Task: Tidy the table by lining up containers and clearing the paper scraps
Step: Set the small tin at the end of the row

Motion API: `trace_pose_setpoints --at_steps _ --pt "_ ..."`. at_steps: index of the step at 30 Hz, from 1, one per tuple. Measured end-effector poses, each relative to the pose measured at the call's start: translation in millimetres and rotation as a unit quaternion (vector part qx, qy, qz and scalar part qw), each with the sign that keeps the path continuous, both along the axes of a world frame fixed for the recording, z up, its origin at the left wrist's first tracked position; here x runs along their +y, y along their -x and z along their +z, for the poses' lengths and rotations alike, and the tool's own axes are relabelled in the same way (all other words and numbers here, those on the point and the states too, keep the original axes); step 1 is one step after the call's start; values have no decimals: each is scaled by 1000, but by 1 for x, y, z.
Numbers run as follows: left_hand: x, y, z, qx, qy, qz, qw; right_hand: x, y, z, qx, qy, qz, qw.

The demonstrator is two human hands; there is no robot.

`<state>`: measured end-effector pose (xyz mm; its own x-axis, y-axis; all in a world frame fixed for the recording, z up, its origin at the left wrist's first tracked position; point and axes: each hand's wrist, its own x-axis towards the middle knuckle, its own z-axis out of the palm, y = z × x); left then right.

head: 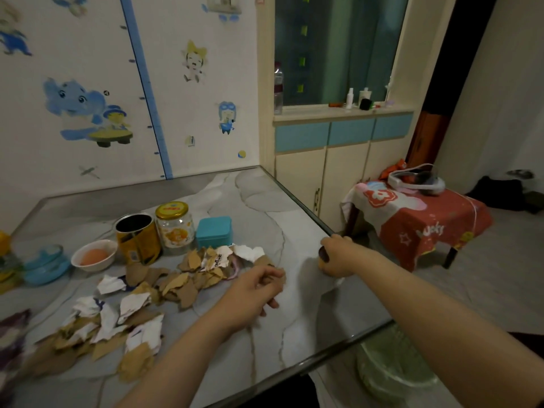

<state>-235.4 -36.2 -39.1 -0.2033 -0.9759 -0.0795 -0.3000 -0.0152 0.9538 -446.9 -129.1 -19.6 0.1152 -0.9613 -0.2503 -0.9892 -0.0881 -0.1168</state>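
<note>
A person stands at a grey marble tabletop (259,207) with both arms out. The right hand (338,256) is near the right edge of the tabletop. Its fingers are curled round a small container (323,258) with a dark top and a yellow side. Most of it is hidden by the hand, so which way it points is hard to tell.

The left hand (256,290) rests at the right end of the paper scraps (164,290). Its fingers are curled, and a brown scrap (278,276) seems to be pinched in them, but the picture is blurry there.

The torn scraps are brown and white. They lie in a long messy band that runs from the front left corner up toward the middle of the tabletop.

Behind the scraps some containers stand upright in a row that goes left to right. There is a blue glass dish (47,265), then a white bowl (94,256) with an egg (94,257) in it, then an open yellow can (138,238), then a glass jar (175,225) with a gold lid, then a teal box (214,232). The can touches the jar. The scraps reach right up to the can and the box.

To the right, off the tabletop, is a small table with a red cloth (424,225). A bin (394,366) sits on the floor below the tabletop's front corner.
</note>
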Motion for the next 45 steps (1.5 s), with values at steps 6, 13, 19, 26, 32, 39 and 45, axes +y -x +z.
trace_pose_setpoints --at_steps 6,13,19,26,32,39,45 --pt "-11 0 -2 55 -18 56 997 -11 -59 32 -73 -8 111 991" --pt "-13 -33 -11 34 -21 80 996 -62 -109 10 -59 53 119 990" --pt "-16 -67 -17 -21 -38 87 995 -110 -137 -18 -66 66 109 990" --pt "-20 -89 -23 -43 -47 97 993 -142 -162 -40 -18 85 128 988" --pt "-20 -98 -22 -53 -41 97 993 -149 -172 -46 -8 63 136 989" --pt "-7 -102 -16 -43 -39 94 994 -138 -164 -42 -27 72 113 991" --pt "13 -108 -7 -44 -23 103 993 -117 -159 -25 0 81 94 992"
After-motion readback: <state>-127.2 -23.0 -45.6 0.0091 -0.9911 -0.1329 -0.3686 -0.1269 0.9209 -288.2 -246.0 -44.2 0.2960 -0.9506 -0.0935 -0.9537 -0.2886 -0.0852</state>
